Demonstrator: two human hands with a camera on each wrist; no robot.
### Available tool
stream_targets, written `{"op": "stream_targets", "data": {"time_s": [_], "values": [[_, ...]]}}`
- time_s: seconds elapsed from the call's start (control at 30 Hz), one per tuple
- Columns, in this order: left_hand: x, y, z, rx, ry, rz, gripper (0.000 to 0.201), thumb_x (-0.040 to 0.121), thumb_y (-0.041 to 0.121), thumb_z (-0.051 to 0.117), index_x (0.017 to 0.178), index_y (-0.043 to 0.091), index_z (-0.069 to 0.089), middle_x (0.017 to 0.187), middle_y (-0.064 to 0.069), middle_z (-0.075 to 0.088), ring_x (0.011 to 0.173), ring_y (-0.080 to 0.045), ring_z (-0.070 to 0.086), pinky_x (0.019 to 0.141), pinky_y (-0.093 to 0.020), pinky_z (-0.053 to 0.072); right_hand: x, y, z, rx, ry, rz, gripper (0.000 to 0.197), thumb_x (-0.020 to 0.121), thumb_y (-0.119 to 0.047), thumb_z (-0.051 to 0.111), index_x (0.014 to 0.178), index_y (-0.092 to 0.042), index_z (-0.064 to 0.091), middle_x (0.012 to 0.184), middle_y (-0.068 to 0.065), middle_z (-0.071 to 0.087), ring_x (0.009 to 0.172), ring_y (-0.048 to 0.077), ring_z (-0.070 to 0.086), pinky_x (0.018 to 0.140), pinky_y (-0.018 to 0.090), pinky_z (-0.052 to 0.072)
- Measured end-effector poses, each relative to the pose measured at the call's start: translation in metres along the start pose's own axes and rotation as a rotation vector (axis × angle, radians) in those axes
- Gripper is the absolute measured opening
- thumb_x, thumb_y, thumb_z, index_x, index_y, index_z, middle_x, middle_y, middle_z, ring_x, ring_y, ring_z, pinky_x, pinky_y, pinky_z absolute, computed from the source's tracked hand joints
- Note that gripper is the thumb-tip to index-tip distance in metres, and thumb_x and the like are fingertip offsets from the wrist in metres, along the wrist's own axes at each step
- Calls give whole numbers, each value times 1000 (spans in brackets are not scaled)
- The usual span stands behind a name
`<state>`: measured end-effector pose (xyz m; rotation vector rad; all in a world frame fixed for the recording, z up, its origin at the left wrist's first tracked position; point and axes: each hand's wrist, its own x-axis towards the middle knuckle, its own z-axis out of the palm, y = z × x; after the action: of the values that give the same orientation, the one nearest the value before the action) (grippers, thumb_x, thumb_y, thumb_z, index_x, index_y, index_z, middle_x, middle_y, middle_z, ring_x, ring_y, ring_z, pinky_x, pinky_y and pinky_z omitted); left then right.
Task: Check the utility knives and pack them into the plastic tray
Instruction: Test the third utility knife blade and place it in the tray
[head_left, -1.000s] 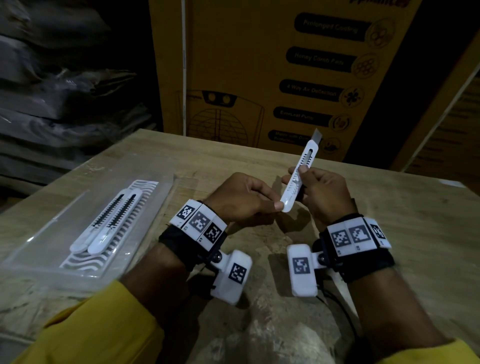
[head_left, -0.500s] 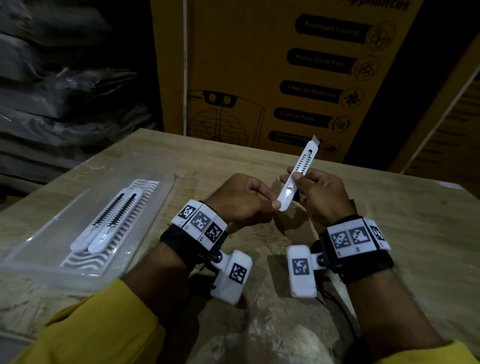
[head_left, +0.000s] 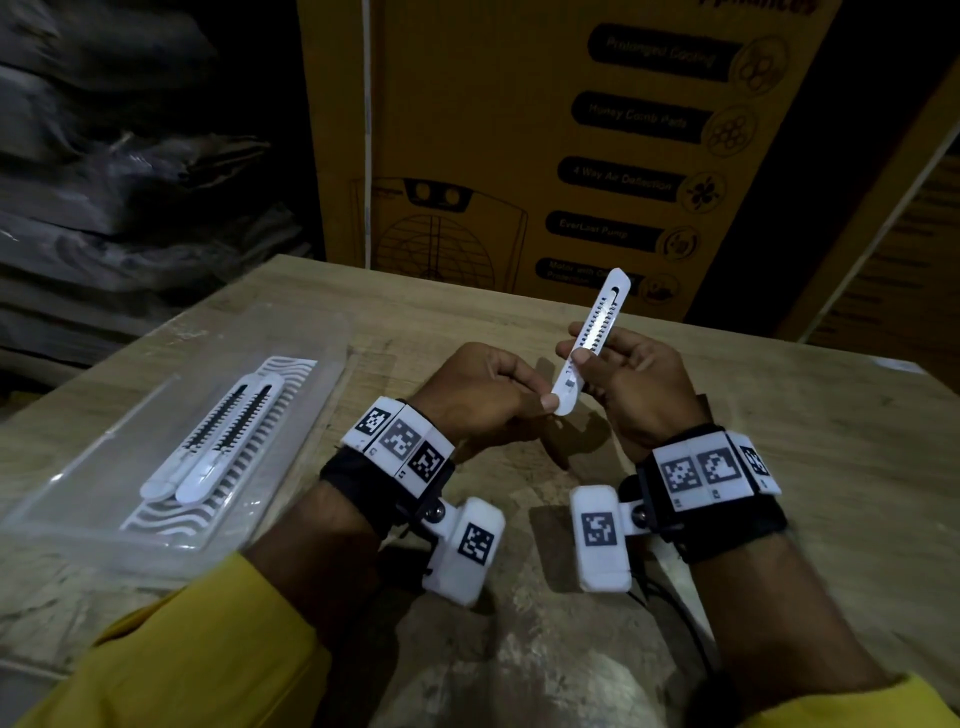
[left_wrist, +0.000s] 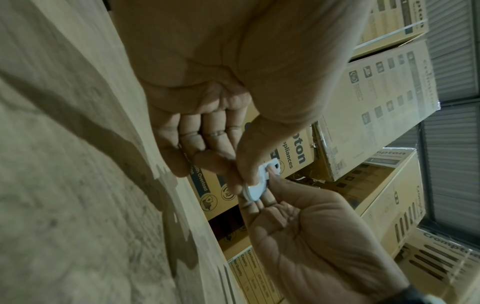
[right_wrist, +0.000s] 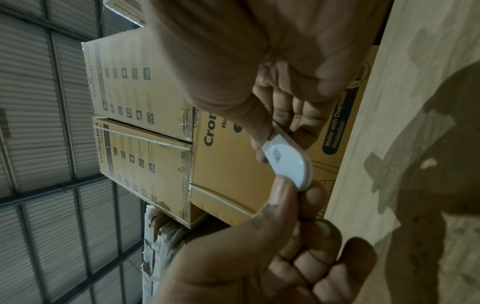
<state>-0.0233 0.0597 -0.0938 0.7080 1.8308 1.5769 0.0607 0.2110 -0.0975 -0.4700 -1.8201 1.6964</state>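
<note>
A white utility knife (head_left: 597, 332) is held up over the middle of the wooden table, tip pointing up and away, with no blade showing at its tip. My right hand (head_left: 623, 374) grips its middle, thumb lying on the slider track. My left hand (head_left: 498, 389) pinches its rounded butt end (left_wrist: 253, 190) between thumb and forefinger. The same butt end (right_wrist: 291, 162) shows in the right wrist view. At the left lies a clear plastic tray (head_left: 62, 499) holding two white utility knives (head_left: 218, 441) side by side on a white ribbed insert.
Large yellow cardboard boxes (head_left: 571, 135) stand right behind the table's far edge. Dark wrapped bundles (head_left: 130, 171) are stacked at the back left. Bare wooden table (head_left: 831, 441) stretches to the right of my hands.
The blade that stuck out of the knife's tip one second ago has slid back into the body. My right thumb has moved down the track. Both hands stay in place.
</note>
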Motion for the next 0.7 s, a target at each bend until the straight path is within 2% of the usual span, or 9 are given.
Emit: {"op": "stream_targets", "data": {"time_s": [0.1,0.17,0.3,0.37,0.47,0.57,0.63,0.7], "values": [[-1,0,1,-11,6,-3,17,87,-2,77,102,-10,73,101,-30,76,87,-35,75,76,-40,66,1,1,-1,-5,-7,-3,30,94,5,61,123,-3,63,96,3,75,87,12,73,80,31,62],[-1,0,1,-15,17,-4,16,87,-2,77,100,-10,74,101,-30,76,92,-40,76,81,-46,66,1,1,-1,-5,-17,0,33,94,5,61,126,-1,61,97,4,74,90,13,72,81,31,62],[-2,-1,1,-19,33,3,14,87,-2,77,99,-8,74,95,-24,76,83,-31,74,72,-37,67,0,1,2,16,-30,4,36,95,6,58,130,2,59,99,5,73,93,13,71,80,27,62],[-2,-2,2,-29,44,3,15,87,-2,76,100,-9,74,95,-24,76,83,-31,74,71,-37,67,0,1,3,22,-28,11,35,95,7,58,130,2,59,99,6,73,93,15,71,80,28,62],[-1,-2,1,-23,50,6,10,88,-1,76,96,-6,75,94,-24,76,81,-30,73,71,-37,65,0,1,2,55,0,29,31,95,5,59,125,-2,62,98,6,74,91,14,73,79,28,62],[2,-2,1,3,63,4,6,88,1,76,93,-2,77,96,-25,78,80,-30,74,76,-41,64,0,1,3,8,63,61,21,95,-3,63,116,-6,67,92,4,75,84,15,74,73,27,63],[2,-2,1,4,85,3,8,88,0,76,95,-3,77,95,-27,77,76,-30,72,70,-37,62,0,2,5,-95,83,74,13,97,-12,64,107,-9,71,90,5,76,80,19,74,71,29,63],[1,-2,1,6,97,2,9,87,1,77,95,-4,77,94,-29,77,74,-31,71,67,-35,58,-1,1,6,-175,83,82,12,97,-20,65,97,-12,74,87,4,77,75,18,74,70,30,63]]}}
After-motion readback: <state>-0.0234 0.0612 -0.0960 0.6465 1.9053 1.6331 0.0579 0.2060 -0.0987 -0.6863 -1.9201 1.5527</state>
